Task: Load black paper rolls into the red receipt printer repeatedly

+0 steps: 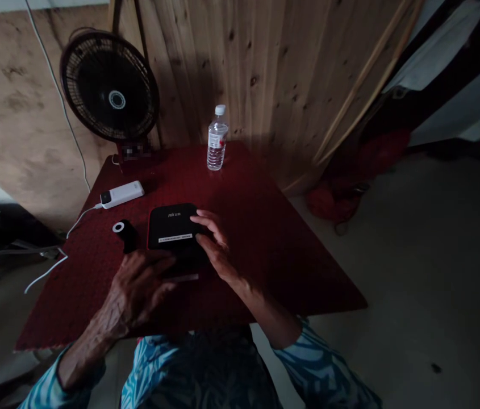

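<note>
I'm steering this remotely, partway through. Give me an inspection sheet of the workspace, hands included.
Surface: dark red tabletop, dimly lit.
Things at the hands: flat black box with a white label strip, lying on the tabletop.
Clutter: black item with a white ring left of the box; white device behind that; upright capped bottle and fan farther back.
Hands: right hand has its fingers at the box's right edge; left hand is blurred near its lower left corner, contact unclear.
Cables: white cable plugged into the device, running off the table's left side; another hangs along the wall.
Surroundings: wooden wall behind; red item on the floor at right.
</note>
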The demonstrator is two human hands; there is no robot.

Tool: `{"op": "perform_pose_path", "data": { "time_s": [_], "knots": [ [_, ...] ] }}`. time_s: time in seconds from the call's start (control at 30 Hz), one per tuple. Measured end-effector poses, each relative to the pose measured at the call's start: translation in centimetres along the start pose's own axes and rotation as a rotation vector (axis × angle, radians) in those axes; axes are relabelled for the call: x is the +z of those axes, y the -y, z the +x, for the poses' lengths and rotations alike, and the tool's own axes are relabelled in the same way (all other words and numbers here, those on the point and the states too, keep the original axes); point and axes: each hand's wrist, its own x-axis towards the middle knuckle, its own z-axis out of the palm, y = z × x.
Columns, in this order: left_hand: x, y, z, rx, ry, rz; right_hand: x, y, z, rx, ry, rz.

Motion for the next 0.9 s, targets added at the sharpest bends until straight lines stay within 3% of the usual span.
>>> {"op": "perform_pose_path", "data": {
  "time_s": [0.2, 0.5, 0.6, 0.77, 0.9],
  "knots": [
    [0.1, 2.2, -0.2, -0.101, 0.011, 0.15, 0.7, 0.6, 0.2, 0.143, -0.07, 0.095],
    [1.4, 2.9, -1.6, -0.14, 0.004, 0.037, 1.1, 0.5, -0.3, 0.129, -0.091, 0.002],
    [1.2, 2.7, -1.4, -0.313, 0.013, -0.19, 1.0, 0.5, -0.4, 0.102, -0.085, -0.008],
    [1.1, 1.7, 0.3, -0.814, -0.138, -0.643, 0.7, -0.7, -0.7, 0.14, -0.146, 0.09],
    [1.4, 2.0, 1.1, -0.914, -0.096, -0.906, 0.9, -2.5, -1.2, 0.191, -0.241, 0.18]
  ]
}}
